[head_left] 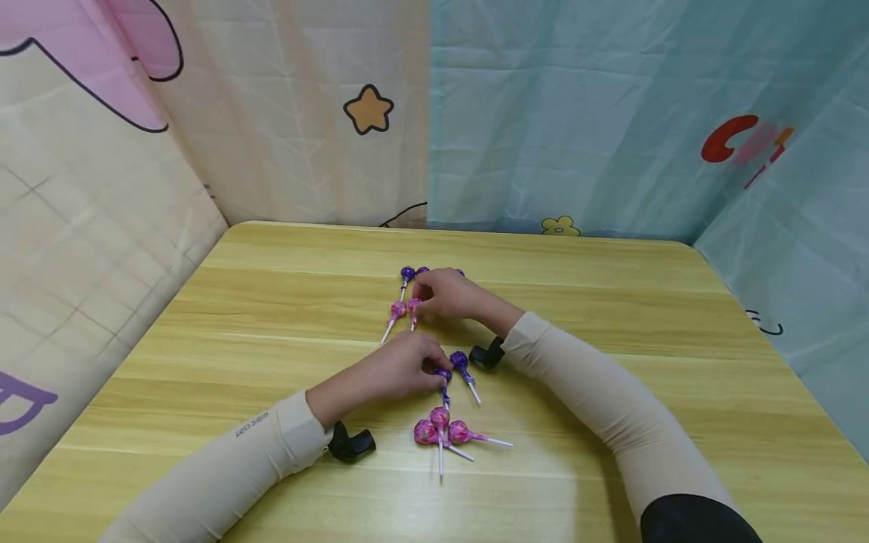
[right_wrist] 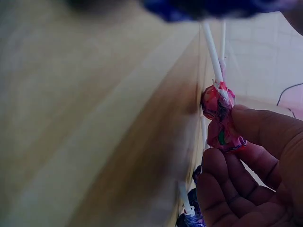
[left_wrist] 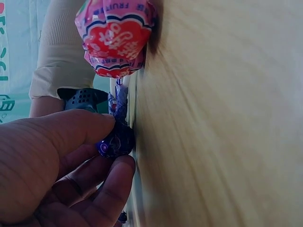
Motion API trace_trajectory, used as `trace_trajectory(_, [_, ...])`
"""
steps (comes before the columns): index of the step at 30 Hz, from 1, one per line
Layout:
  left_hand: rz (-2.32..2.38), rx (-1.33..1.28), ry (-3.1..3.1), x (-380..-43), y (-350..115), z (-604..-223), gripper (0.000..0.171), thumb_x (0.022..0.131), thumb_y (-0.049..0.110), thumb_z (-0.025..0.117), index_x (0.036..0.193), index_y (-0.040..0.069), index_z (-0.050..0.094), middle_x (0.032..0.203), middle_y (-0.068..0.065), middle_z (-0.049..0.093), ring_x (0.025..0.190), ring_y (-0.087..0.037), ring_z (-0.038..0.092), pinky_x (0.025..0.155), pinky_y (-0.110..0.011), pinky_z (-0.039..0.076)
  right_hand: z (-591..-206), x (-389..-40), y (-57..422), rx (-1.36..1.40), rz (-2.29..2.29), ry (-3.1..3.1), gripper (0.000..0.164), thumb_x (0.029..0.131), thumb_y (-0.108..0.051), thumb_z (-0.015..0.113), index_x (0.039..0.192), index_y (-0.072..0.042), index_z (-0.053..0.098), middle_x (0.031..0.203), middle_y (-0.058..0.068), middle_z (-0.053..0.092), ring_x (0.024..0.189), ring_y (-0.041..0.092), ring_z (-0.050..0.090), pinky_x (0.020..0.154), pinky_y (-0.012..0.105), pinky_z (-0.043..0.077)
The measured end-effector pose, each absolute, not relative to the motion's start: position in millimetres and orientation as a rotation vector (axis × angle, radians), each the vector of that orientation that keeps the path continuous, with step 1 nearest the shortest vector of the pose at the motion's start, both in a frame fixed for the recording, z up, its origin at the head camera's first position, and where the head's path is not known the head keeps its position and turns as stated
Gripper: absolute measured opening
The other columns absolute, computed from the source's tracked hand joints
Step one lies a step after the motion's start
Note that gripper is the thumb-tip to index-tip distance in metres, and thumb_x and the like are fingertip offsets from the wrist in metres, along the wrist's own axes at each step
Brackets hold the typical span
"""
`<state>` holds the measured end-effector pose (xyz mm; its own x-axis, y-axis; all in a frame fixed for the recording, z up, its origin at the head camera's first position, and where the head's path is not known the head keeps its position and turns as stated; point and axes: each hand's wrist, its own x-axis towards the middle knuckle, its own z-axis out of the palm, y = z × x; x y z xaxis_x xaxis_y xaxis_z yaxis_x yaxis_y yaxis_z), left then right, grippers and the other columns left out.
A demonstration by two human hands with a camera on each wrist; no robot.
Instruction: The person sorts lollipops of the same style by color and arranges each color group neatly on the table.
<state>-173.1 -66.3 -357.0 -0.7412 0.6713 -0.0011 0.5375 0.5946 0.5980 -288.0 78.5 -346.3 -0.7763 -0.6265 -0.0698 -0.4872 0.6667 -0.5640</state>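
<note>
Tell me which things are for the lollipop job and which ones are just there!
Seem to belong to the job:
- purple lollipop pinched in the left grip
- pink lollipop pinched in the right grip
- probably the other purple lollipops and other pink lollipops

Just there:
- wood-grain table, under everything
- printed curtains behind
- black wrist cameras, worn, not handled

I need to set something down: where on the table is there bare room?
The table is bare from the left sleeve to its far-left corner and from the right sleeve to its right edge. A narrower strip lies behind the far purple lollipops. The middle is crowded: the left hand and right hand are among pink lollipops and purple ones.
</note>
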Motion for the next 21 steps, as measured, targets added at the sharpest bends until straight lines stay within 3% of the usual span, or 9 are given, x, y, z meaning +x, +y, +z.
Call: trace_trajectory(21, [0.845, 1.019, 2.604, -174.6, -65.3, -356.5, 0.013, 0.087, 0.011, 0.076, 0.1, 0.008, 0.078, 0.093, 0.004, 0.067, 0.081, -0.01, 0.058, 0.073, -0.025, 0.049, -348.4, -290.9, 81.2, -0.915, -0.711, 2.616, 0.013, 0.09, -0.021, 0.075, 0.095, -0.012, 0.067, 0.09, 0.001, 0.065, 0.081, 0.017, 0.056, 0.072, 0.028, 0.047])
